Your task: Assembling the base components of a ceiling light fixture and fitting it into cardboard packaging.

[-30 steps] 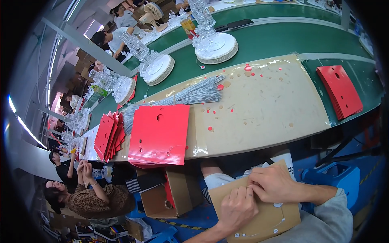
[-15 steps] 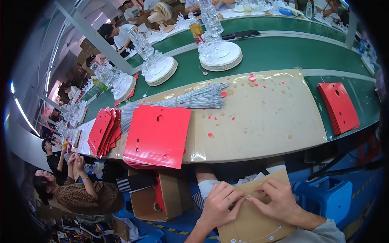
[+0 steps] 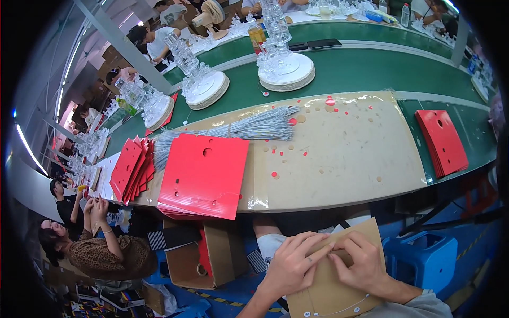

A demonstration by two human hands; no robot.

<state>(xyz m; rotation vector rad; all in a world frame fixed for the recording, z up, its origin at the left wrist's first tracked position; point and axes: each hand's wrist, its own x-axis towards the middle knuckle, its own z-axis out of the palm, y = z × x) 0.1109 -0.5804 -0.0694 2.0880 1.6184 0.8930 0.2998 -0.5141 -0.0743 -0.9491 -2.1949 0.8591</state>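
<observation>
Cardboard sheet [image 3: 336, 289] lies beneath left hand [image 3: 290, 265] and right hand [image 3: 363, 262] (grips narrow); a box [image 3: 225, 262] holds a roll [image 3: 201, 270].

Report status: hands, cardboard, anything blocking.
Left hand, right hand meeting over brown cardboard sheet. White discs on its face. Hands hide part of it.

Near us, a cardboard panel [image 3: 339, 289] is resting between a carton [image 3: 227, 259] on the left and a stool [image 3: 421, 254] on the right. Farther off, on the workbench [image 3: 238, 85], we are seeing a punched-card stack [image 3: 209, 172] lying left, before a wire bundle [image 3: 254, 126], and another stack [image 3: 444, 146] lying right.
</observation>
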